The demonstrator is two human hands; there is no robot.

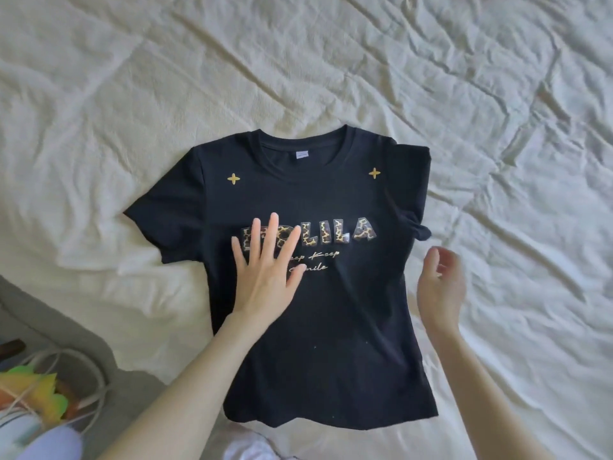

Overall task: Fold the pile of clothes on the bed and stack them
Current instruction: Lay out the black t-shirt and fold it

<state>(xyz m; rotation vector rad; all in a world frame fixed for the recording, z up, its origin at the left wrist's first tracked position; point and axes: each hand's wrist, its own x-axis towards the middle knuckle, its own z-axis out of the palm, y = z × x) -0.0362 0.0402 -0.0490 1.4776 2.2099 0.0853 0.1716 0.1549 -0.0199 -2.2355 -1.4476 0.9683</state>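
A black short-sleeved cotton T-shirt with leopard-patterned lettering and two gold stars (318, 293) is being laid front-up on the bed with its wrinkled cream-white sheet (497, 111), collar pointing away, hem nearest the person. The left hand (265, 273) is being pressed flat on the chest print, fingers straight and spread, nothing gripped. The right hand (439, 287) is being held just off the shirt's right edge, fingers loosely curled, its grip empty.

The shirt is judged light, soft and limp; it is likely to be dragged or bunched unless pinned, and the raised lettering may be stiffer than the cloth around it. The right sleeve (411, 194) is already being seen turned inward and bunched; that side seam and shoulder look the best places to be pinched. Open sheet is lying all around, while the bed's edge and a clutter of white cable and bright items (49, 393) are sitting at lower left.
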